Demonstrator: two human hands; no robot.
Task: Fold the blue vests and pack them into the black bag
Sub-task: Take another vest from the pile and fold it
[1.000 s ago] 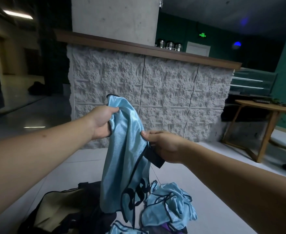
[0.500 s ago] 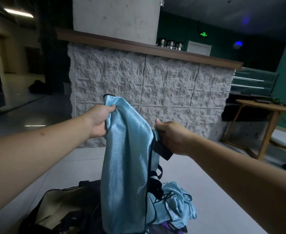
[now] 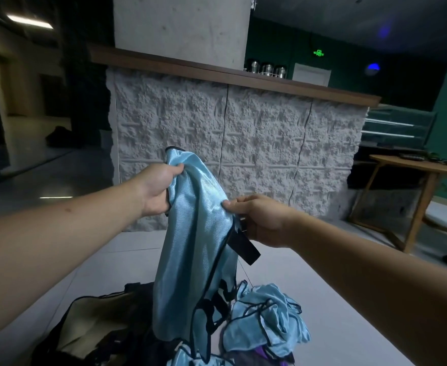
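You hold a blue vest [image 3: 196, 249] up in front of you, its shiny cloth hanging down toward the floor [image 3: 309, 281]. Your left hand [image 3: 159, 188] has a closed grip on its upper edge, fingers curled round the cloth. Your right hand [image 3: 262, 220] pinches the opposite edge, thumb on the fabric, beside a black strap [image 3: 243, 247] (part of the vest's trim). Below, the black bag [image 3: 95, 331] lies open on the floor, left of the hanging vest. A crumpled heap of more blue vests [image 3: 267, 318] sits just right of it. Behind stands a rough white counter [image 3: 243, 138].
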